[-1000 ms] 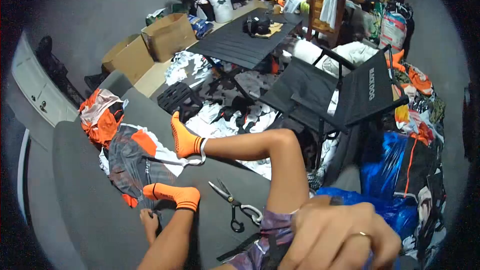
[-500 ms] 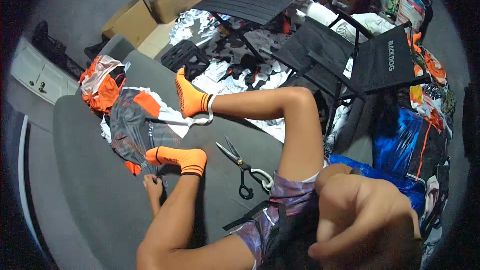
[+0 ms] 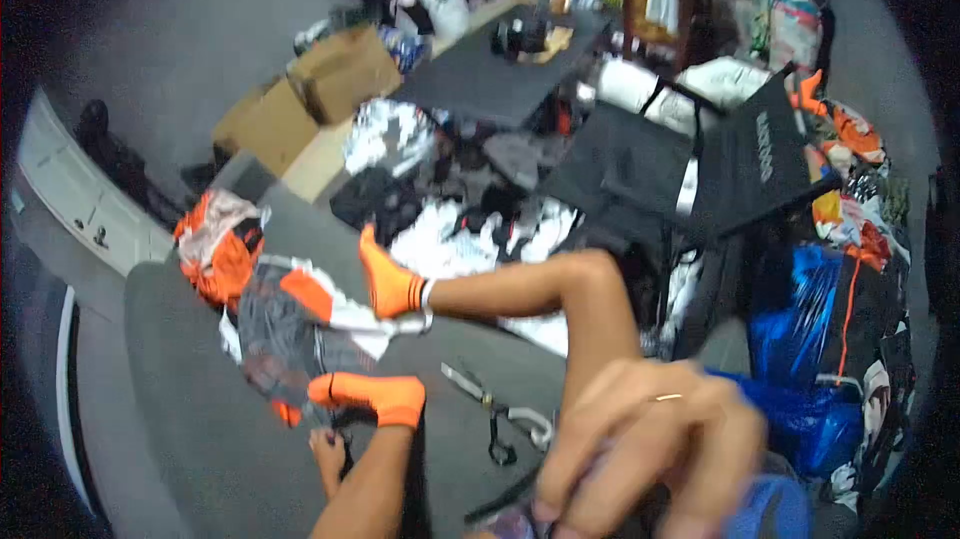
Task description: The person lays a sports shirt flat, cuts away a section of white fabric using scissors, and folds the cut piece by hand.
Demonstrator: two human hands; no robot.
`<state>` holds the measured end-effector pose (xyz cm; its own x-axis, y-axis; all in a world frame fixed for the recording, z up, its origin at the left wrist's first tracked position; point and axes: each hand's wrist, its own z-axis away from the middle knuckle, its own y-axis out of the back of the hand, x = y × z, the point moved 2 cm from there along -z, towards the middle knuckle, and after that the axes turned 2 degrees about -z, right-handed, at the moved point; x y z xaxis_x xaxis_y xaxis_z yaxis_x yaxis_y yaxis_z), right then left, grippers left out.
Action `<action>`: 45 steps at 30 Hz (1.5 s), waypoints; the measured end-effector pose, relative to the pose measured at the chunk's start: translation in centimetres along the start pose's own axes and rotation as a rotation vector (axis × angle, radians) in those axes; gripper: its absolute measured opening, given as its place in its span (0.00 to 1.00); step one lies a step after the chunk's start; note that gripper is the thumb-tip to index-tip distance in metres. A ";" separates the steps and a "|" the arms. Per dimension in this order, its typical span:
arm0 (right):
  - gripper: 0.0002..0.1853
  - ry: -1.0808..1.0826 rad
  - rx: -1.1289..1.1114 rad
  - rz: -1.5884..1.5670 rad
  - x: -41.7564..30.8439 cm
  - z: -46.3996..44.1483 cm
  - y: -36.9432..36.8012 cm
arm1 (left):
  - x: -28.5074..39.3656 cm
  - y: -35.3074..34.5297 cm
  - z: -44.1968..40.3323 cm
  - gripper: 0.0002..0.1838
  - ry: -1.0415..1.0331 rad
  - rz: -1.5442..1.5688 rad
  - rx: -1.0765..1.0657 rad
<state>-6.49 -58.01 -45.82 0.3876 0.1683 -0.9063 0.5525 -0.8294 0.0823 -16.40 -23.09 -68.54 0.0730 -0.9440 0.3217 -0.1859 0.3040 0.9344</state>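
The right hand (image 3: 650,449), blurred at the lower right of the frame, is raised near the camera with curled fingers; whether it grips anything, I cannot tell. The left hand (image 3: 328,454), at the lower left beyond the shin, has its fingers closed on the near end of a grey, orange and white fabric garment (image 3: 280,324), left of centre on a grey upholstered couch (image 3: 200,389). Black-and-white-handled metal scissors (image 3: 490,401) lie at lower centre. 2 brown cardboard boxes (image 3: 345,74) and a black flat-topped table (image 3: 480,74) fill the upper part.
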 end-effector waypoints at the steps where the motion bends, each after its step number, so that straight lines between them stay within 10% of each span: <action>1: 0.42 -0.022 -0.053 -0.098 -2.7 3.0 0.3 | -0.5 0.6 -1.5 0.18 0.002 -0.023 0.027; 11: 0.11 -0.475 -0.430 -0.358 -4.3 9.7 -5.3 | -11.4 4.4 -7.3 0.18 0.081 -0.229 0.122; 14: 0.10 -0.466 -0.416 0.071 0.1 8.6 -8.1 | -12.9 4.2 -5.1 0.18 0.136 -0.227 0.102; 18: 0.11 -0.641 -0.282 -0.138 7.0 3.0 -11.3 | -13.1 4.7 -4.3 0.18 0.173 -0.244 0.089; 30: 0.10 0.013 -0.159 0.674 23.0 -11.4 -10.6 | -15.2 4.2 -3.7 0.17 0.197 -0.256 0.067; 41: 0.13 -0.014 -0.113 0.799 24.1 -10.9 -10.7 | -5.6 11.4 -6.6 0.21 0.470 -0.426 -0.104; 45: 0.11 -0.009 -0.052 0.831 23.6 -11.2 -11.1 | -5.9 3.3 -8.9 0.13 -0.065 -0.230 0.253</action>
<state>4.82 -38.88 -63.46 0.6788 -0.4921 -0.5450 0.1225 -0.6559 0.7449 -8.74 -15.39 -65.96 0.0799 -0.9928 0.0890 -0.4096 0.0486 0.9110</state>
